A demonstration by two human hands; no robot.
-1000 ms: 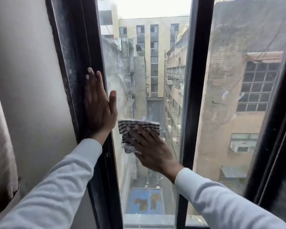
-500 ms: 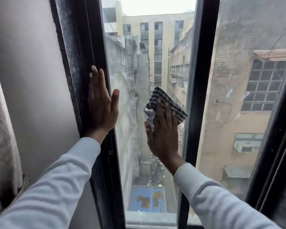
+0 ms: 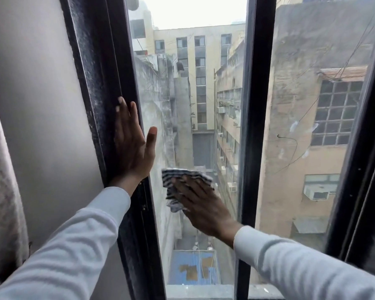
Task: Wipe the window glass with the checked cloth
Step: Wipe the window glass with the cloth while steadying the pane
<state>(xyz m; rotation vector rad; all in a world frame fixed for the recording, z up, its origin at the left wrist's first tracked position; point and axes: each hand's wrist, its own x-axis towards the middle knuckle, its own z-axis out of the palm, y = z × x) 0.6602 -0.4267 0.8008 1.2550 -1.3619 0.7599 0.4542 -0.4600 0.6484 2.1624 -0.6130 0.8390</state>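
Observation:
The narrow middle pane of window glass [image 3: 195, 100] stands between two black frame bars. My right hand [image 3: 201, 204] lies flat against its lower part and presses the black-and-white checked cloth [image 3: 178, 180] onto the glass; the cloth bunches out above and to the left of my fingers. My left hand [image 3: 132, 148] rests open and flat on the left black frame bar [image 3: 100, 72], its thumb spread over the glass edge. Both arms wear pale long sleeves.
A second black bar [image 3: 252, 126] bounds the pane on the right, with another glass pane [image 3: 312, 105] beyond it. A pale wall [image 3: 35, 100] and a curtain edge [image 3: 2, 180] lie to the left. Buildings and an alley show outside.
My right hand has swept the cloth from higher up near the right bar down and to the left on the pane. My left hand has stayed on the frame.

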